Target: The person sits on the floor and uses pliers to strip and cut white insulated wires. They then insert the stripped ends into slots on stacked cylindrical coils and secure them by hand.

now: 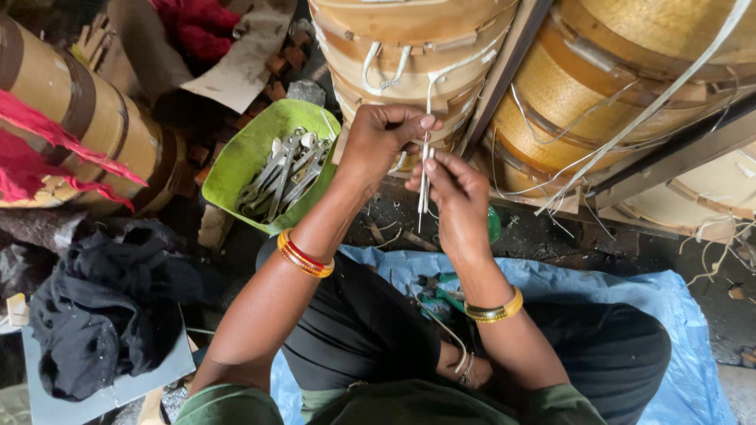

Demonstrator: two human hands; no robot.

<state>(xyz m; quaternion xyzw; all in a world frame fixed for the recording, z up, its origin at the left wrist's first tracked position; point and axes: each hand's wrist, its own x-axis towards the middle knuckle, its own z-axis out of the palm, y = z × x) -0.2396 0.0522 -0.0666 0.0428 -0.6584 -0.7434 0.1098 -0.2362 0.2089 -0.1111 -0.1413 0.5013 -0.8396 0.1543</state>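
Left hand (378, 142) and right hand (453, 197) both pinched shut on thin pale cane strip (423, 185) — held upright before stacked bamboo steamers (409, 55). Lacing on stack looks partly done — loose strips still dangling. Green tray (236, 169) beside left wrist.

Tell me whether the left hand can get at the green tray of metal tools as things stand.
Probably yes: the green tray lies just beside the left hand with nothing between them, though that hand is pinching a thin pale strip.

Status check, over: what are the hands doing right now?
Left hand and right hand both pinch a thin pale strip, held upright. Green tray of metal tools at left. Nothing blocking.
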